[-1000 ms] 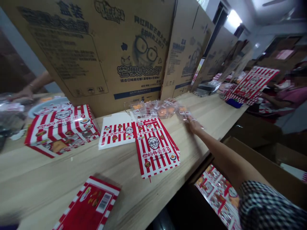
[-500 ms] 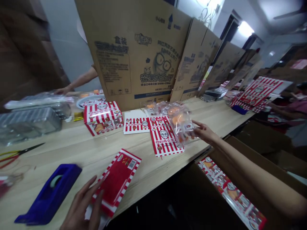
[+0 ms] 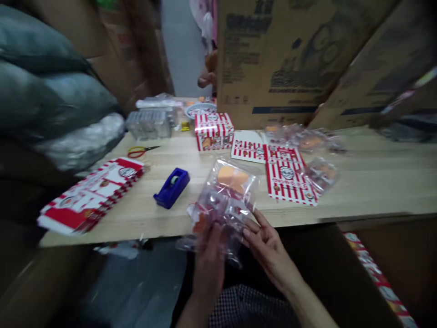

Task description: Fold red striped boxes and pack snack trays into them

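Clear plastic packets (image 3: 234,180) with orange and small printed pieces inside are held over the table's front edge. My left hand (image 3: 210,255) lies against their lower left part, its fingers blurred. On the right side my right hand (image 3: 268,241) pinches the packet's edge, fingers closed on it. A sliver of red and white card shows behind the packets. Beyond them stands a red-and-white striped box (image 3: 214,132). To its right lie a folded striped card (image 3: 249,146) and a flat striped card (image 3: 288,175), with another clear packet (image 3: 322,174) at that card's right edge.
A blue tape dispenser (image 3: 172,187), scissors (image 3: 138,151) and stacked striped cartons (image 3: 94,193) lie on the left. Clear plastic trays (image 3: 148,125) and a bowl (image 3: 200,109) stand behind. Large cardboard sheets (image 3: 273,68) rise at the back. Another person's hand (image 3: 207,77) shows there.
The view has swung left. My right hand has brought clear packets from the pile to the front edge. My left hand has moved from the red card onto the packets.
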Demonstrator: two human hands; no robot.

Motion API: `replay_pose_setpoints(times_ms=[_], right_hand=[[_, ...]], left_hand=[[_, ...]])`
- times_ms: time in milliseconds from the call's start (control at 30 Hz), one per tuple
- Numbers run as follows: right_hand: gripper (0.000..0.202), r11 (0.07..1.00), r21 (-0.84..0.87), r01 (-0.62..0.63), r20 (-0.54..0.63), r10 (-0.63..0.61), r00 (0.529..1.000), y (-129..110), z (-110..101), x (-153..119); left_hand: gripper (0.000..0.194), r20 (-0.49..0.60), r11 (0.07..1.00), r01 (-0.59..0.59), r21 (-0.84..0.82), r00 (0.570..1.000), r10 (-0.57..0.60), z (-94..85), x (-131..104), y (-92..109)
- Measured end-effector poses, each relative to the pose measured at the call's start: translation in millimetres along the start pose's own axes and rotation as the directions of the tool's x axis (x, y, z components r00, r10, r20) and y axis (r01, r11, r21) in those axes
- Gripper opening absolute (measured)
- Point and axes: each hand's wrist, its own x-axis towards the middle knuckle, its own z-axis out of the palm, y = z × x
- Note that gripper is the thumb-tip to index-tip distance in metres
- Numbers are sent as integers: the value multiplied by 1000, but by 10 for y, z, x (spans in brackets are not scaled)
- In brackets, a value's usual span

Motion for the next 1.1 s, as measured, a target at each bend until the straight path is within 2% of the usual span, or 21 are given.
replay_pose_setpoints(times_ms=[33, 67, 100, 167, 200, 267, 300, 333, 367, 433, 500, 600, 700, 800, 933, 1000, 1100], right_hand=[[55, 994, -106, -5, 105, 17, 994, -44, -23, 94], [49, 969, -243, 32, 186, 15, 982, -124, -84, 223], [45, 909, -396, 125, 264, -18, 964, -222, -165, 382], [62, 689, -649, 322, 442, -3, 897, -393, -321, 769], [77, 536, -739, 408, 515, 60, 855, -434, -368, 979], [111, 217, -806, 550, 589, 212, 780, -393, -372, 1382], [122, 89, -789, 608, 605, 285, 744, -319, -334, 1556], [130, -3, -755, 655, 613, 349, 709, -225, -281, 1704], [134, -57, -721, 691, 614, 409, 675, -123, -222, 1821], [135, -71, -685, 725, 606, 498, 621, 56, -126, 1960], [136, -23, -687, 726, 602, 540, 588, 164, -100, 1983], [137, 62, -678, 733, 648, 522, 555, 212, -196, 1858], [133, 122, -660, 741, 689, 492, 532, 211, -362, 1661], [130, 151, -676, 722, 688, 483, 543, 204, -489, 1504], [125, 158, -690, 706, 683, 466, 563, 197, -537, 1386], [123, 150, -687, 711, 684, 464, 563, 210, -536, 1347], [122, 138, -684, 716, 687, 450, 570, 255, -537, 1294]], left_hand=[[58, -159, 998, -61, -33, 986, 55, -201, -69, 119], [56, -339, 987, -144, -70, 934, 112, -416, -150, 250], [55, -492, 977, -202, -66, 859, 144, -634, -239, 380], [56, -682, 977, -212, 1, 715, 156, -1037, -428, 602], [57, -727, 980, -198, 23, 670, 152, -1203, -518, 682], [55, -769, 991, -130, 24, 631, 102, -1437, -660, 768], [54, -769, 996, -91, 5, 636, 62, -1503, -705, 780], [54, -761, 998, -53, -22, 649, 18, -1542, -730, 775], [54, -745, 999, -19, -50, 667, -25, -1562, -736, 758], [57, -688, 994, 35, -106, 719, -99, -1581, -703, 703], [59, -608, 984, 101, -148, 775, -171, -1617, -638, 640], [53, -485, 970, 199, -143, 840, -244, -1732, -527, 566], [49, -395, 963, 257, -84, 878, -269, -1849, -432, 536], [48, -319, 956, 292, -40, 903, -289, -1896, -370, 546], [43, -275, 930, 368, -9, 893, -356, -1886, -322, 549], [41, -310, 941, 338, -16, 893, -326, -1874, -289, 522], [44, -378, 975, 224, -12, 901, -212, -1829, -230, 458]])
